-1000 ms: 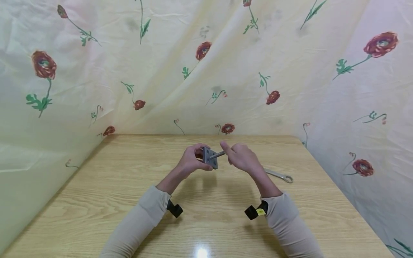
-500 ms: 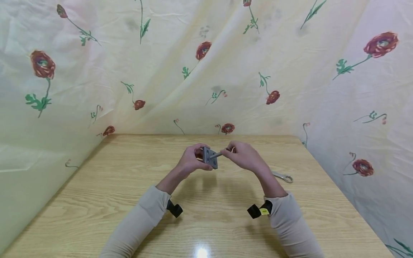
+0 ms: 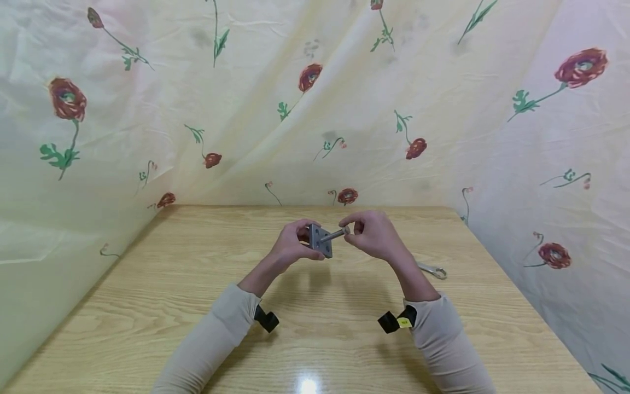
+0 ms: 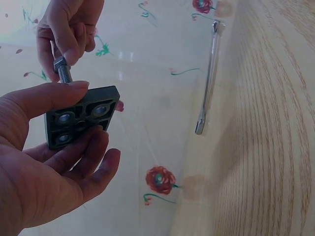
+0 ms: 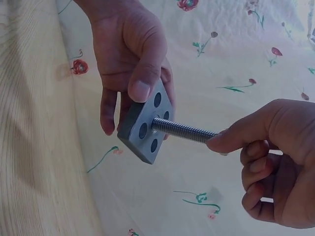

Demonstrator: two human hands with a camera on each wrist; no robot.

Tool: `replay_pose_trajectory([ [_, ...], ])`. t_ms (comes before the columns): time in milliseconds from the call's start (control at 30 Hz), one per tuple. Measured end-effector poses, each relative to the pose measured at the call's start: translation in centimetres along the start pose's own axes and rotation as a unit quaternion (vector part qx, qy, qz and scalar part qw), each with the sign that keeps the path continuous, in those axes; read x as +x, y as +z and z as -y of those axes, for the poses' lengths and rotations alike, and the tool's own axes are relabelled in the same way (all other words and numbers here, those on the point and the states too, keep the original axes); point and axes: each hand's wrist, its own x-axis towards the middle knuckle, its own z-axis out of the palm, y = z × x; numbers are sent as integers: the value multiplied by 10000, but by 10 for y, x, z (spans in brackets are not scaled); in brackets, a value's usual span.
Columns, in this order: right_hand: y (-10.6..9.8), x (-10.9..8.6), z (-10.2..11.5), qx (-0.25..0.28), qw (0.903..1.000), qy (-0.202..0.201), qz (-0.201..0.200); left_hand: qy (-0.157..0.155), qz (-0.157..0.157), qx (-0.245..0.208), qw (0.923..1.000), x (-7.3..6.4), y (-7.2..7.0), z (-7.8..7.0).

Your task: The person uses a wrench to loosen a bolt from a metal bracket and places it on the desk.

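My left hand (image 3: 289, 247) grips a square grey plate (image 3: 325, 248) by its edges, thumb on one side and fingers on the other. In the right wrist view the plate's flat face shows several round holes; in the left wrist view its back is ribbed. A threaded bolt (image 5: 184, 132) stands out from the middle of that flat face, its inner end hidden in the plate. My right hand (image 3: 373, 235) pinches the bolt's hex head (image 4: 60, 63) between thumb and index finger, other fingers curled. Both hands hold these above the table.
A combination wrench (image 3: 434, 271) lies on the wooden table (image 3: 197, 262) to the right, partly behind the right forearm. Flower-printed cloth (image 3: 246, 109) hangs behind the table and along both sides.
My right index finger was raised off the bolt at first, then came down onto it. The right hand has shifted slightly right, and the bolt's head now shows. The left hand and plate stay put.
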Motion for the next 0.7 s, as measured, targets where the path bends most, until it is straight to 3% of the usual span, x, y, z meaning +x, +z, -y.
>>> replay_pose_trajectory([
  [133,2,1,0,-354,9987,-340,-161,37,-39,-38,10000,0,-1,1],
  [267,0,1,-1,-563,9977,-368,103,51,-28,-30,10000,1,-2,1],
  [333,-2,0,-1,-496,9980,-126,359,48,-7,-15,10000,1,-2,1],
  [467,-4,0,-4,-341,9942,729,720,24,-2,-17,10000,1,-1,1],
  [567,0,1,-5,-175,9890,1274,735,-2,-17,-6,10000,0,-1,0],
  [700,9,2,-5,67,9834,1648,762,-26,-33,12,10000,0,0,1],
])
